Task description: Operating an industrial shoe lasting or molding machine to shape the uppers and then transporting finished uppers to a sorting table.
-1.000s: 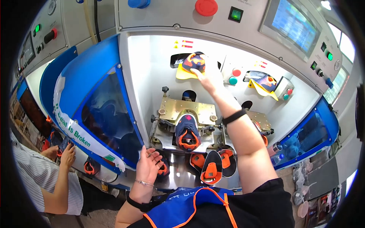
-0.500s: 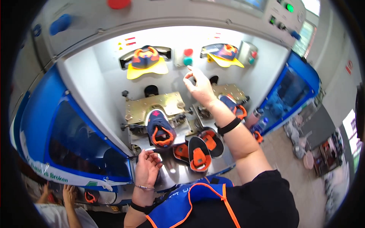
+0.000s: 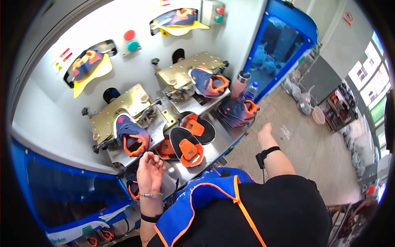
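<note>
My left hand [image 3: 150, 172] is raised palm up at the front of the metal shelf, its fingers loosely bent and apart with nothing in them. Just beyond it, a navy and orange shoe [image 3: 131, 135] rests on the left brass-coloured press plate [image 3: 123, 108]. My right hand [image 3: 265, 131] is over the floor, off the shelf's right end; its fingers are hidden. The nearest thing to it is another navy and orange shoe [image 3: 238, 113] on the shelf. A similar shoe [image 3: 207, 82] sits at the right press plate [image 3: 193, 68]. Black and orange insole-like pieces [image 3: 187, 147] lie on the shelf between.
On the back wall, two shoes [image 3: 87, 66] [image 3: 184, 17] sit on yellow flaps, with a red and green button box [image 3: 131, 40] between. A pink flask [image 3: 240, 85] and a blue-capped bottle [image 3: 250, 91] stand at the right. Blue-framed doors [image 3: 284, 39] flank the machine.
The view has turned to the right. My right hand has left the area by the green button and swung down and right, past the shelf's edge. My left hand stays raised in front.
</note>
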`<state>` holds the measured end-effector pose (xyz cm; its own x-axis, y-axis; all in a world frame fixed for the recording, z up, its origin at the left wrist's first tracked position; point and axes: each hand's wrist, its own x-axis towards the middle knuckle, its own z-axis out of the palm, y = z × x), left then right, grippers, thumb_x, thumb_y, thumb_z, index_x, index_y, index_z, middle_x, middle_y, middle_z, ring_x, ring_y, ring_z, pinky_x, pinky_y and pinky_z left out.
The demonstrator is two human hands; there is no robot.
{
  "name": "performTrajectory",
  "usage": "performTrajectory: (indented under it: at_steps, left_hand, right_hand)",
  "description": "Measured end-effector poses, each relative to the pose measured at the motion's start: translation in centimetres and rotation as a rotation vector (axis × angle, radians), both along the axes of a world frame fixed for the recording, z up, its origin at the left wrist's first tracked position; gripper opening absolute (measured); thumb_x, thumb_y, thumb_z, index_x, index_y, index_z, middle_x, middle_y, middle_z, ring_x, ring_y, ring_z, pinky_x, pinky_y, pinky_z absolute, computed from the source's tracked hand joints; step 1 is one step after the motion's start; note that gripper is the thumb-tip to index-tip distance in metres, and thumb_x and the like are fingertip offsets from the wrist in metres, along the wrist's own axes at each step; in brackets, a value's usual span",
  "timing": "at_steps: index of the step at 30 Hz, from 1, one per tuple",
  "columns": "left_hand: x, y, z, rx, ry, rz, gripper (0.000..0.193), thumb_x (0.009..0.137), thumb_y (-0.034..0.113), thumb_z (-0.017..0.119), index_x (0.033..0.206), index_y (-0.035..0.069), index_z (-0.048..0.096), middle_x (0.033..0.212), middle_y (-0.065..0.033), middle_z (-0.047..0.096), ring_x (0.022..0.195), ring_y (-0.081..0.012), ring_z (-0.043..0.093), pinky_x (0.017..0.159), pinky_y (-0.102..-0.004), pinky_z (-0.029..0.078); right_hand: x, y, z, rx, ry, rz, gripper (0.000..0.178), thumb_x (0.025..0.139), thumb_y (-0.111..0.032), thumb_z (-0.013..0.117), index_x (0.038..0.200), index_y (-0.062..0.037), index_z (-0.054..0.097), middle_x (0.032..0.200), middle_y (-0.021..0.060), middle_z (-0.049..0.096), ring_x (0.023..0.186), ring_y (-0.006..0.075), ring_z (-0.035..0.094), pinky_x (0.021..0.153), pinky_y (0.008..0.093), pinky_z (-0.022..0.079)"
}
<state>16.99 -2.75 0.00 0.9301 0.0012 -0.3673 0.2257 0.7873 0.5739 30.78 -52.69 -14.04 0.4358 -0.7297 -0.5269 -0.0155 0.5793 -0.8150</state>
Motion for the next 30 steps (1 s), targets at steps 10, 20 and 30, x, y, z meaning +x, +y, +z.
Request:
performTrajectory:
  at_steps: [10,20,30]
  left_hand:
    - [5.0,-7.7,1.2,0.025,0.003,-0.194,0.018,0.097,0.030,0.053,0.095,0.012,0.055,0.080,0.0001,0.050,0.070,-0.0140,0.047,0.064,-0.0288,0.041]
    - [6.8,-13.1,1.9,0.105,0.030,-0.216,0.017,0.098,0.030,0.053,0.097,0.013,0.057,0.081,-0.0005,0.056,0.074,-0.0141,0.054,0.066,-0.0286,0.045]
    - [2.5,-10.5,1.1,0.295,0.025,0.011,0.019,0.102,0.025,0.049,0.102,0.008,0.057,0.084,-0.0034,0.062,0.072,-0.0125,0.061,0.065,-0.0248,0.050]
  right_hand:
    - [-4.7,0.2,-2.1,-0.073,0.432,0.608,0.069,0.094,-0.060,0.043,0.127,-0.0003,0.055,0.125,0.0158,0.061,0.115,0.0286,0.057,0.100,0.0513,0.040]
    - [3.7,11.6,18.5,-1.711,-0.403,0.956,0.038,0.083,-0.028,0.072,0.115,-0.0159,0.057,0.092,0.0100,0.057,0.080,0.0340,0.063,0.066,0.0431,0.050]
    - [8.3,12.6,19.5,-1.539,-0.329,1.155,0.024,0.088,-0.032,0.069,0.090,-0.0079,0.067,0.062,0.0082,0.063,0.057,0.0252,0.061,0.056,0.0357,0.046]
